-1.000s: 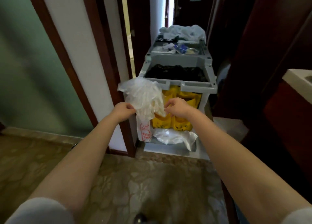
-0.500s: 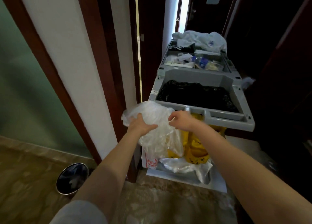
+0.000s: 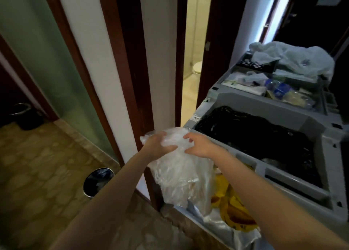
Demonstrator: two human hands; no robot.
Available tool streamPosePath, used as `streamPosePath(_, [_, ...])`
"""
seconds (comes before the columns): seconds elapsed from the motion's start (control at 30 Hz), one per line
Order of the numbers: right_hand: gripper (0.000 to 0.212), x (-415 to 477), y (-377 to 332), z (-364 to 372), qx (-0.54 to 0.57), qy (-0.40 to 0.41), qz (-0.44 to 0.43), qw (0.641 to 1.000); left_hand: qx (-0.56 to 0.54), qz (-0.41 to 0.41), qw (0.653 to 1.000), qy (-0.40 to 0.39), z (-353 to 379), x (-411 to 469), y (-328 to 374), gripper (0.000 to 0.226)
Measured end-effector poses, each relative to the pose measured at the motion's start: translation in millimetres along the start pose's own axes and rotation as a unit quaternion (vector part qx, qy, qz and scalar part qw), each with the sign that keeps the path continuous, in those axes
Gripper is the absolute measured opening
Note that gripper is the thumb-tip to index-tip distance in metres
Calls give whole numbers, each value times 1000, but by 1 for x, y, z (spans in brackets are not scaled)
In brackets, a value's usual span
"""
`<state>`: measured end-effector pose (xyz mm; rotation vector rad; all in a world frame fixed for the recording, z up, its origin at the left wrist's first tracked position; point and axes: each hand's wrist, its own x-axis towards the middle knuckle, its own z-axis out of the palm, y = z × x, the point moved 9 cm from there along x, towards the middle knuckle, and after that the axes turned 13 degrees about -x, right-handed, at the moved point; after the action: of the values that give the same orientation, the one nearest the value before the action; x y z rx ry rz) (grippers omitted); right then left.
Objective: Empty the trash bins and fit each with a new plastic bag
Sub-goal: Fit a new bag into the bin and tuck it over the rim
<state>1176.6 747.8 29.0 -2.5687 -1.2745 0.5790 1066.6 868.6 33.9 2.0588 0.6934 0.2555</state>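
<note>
Full clear bag held at the near-left corner of the cart, just short of the black-lined hold.

The grey housekeeping cart (image 3: 294, 106) fills the right of the frame, its black-lined compartment (image 3: 255, 134) open at centre right. The clear bag (image 3: 181, 174) hangs long axis vertical at lower centre, its bunched neck up and level with the cart rim. The compartment lies up and to the right of the grip, on the right hand's side. The left hand (image 3: 158, 146) grips the neck in curled fingers. The right hand (image 3: 202, 146) pinches the film between curved fingers and thumb. A small round floor bin (image 3: 99, 181) stands lower left, well apart.
</note>
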Motion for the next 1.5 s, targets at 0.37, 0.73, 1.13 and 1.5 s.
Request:
streamPosePath(0.37, [43, 30, 21, 25, -87, -145, -93, 981, 114, 46, 956, 266, -90, 5, 73, 25])
streamPosePath(0.73, [67, 22, -46, -71, -49, 271, -146, 950, 80, 37, 934, 347, -123, -67, 53, 20])
streamPosePath(1.13, [29, -59, -257, 16, -162, 114, -354, 914, 112, -122, 874, 456, -214, -277, -46, 23])
streamPosePath(1.5, [24, -273, -498, 192, -289, 93, -624, 720, 222, -298, 844, 387, -241, -535, -155, 80])
